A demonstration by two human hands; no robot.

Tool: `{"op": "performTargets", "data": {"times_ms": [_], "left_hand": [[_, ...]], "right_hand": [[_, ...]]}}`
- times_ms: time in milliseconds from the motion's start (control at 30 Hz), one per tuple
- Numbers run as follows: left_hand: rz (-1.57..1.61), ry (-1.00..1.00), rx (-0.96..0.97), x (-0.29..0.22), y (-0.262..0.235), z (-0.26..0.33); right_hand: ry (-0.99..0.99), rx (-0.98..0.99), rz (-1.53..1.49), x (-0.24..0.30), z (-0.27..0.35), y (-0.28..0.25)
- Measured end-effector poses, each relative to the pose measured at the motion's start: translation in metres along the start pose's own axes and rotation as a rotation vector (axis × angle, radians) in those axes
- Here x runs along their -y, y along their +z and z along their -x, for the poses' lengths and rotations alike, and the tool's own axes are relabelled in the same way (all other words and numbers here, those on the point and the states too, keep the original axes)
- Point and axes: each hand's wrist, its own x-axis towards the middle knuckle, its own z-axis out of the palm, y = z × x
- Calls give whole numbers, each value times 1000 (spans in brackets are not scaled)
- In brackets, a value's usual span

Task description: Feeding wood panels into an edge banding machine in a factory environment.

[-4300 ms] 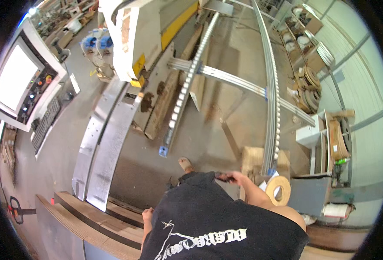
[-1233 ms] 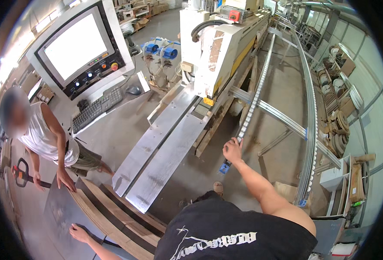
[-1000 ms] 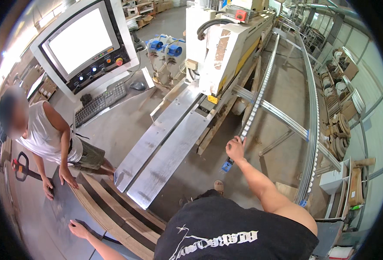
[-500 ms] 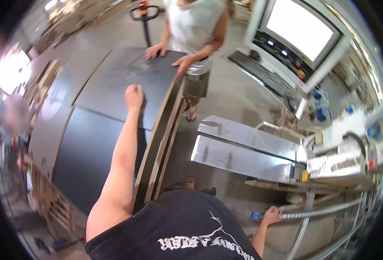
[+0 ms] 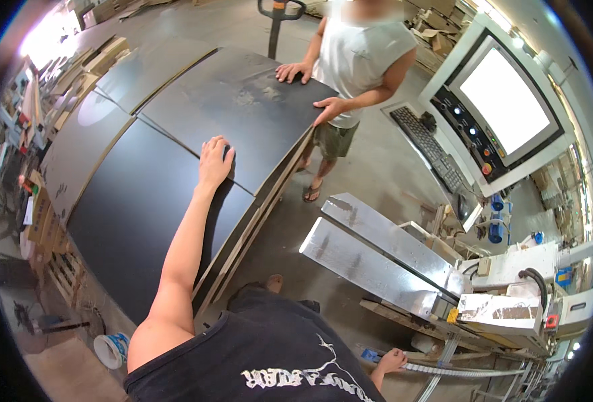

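My left hand [image 5: 216,161] lies open, fingers forward, on large dark grey boards [image 5: 155,194], across the gap between two of them. These flat boards are stacked in layers with pale edges. Low at the right, my right hand [image 5: 393,360] is closed beside a small blue piece [image 5: 370,355]. A pale ribbed strip like a hose [image 5: 444,372] runs from that hand to the right. What its fingers hold is too small to make out. Opposite me, a co-worker in a white sleeveless top [image 5: 360,57] has both hands on the far end of the boards.
Two long metal plates [image 5: 377,258] jut from a machine [image 5: 504,308] at the right. A control cabinet with a bright screen [image 5: 507,97] and a keyboard [image 5: 427,147] stands at the upper right. Behind the boards rises a pallet-jack handle [image 5: 276,30]. A white bucket [image 5: 110,350] sits lower left.
My left hand has gone from a closed fist to lying open on the boards. The view has turned and shifted. The co-worker's hands remain on the boards.
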Motion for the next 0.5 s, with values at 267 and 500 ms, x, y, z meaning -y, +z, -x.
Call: {"op": "performTargets", "data": {"times_ms": [267, 500], "left_hand": [[-138, -143, -202, 34, -35, 25], [76, -209, -265, 36, -32, 20]], "right_hand": [[4, 17, -373, 53, -30, -36], [-520, 448, -1269, 337, -12, -93]]}}
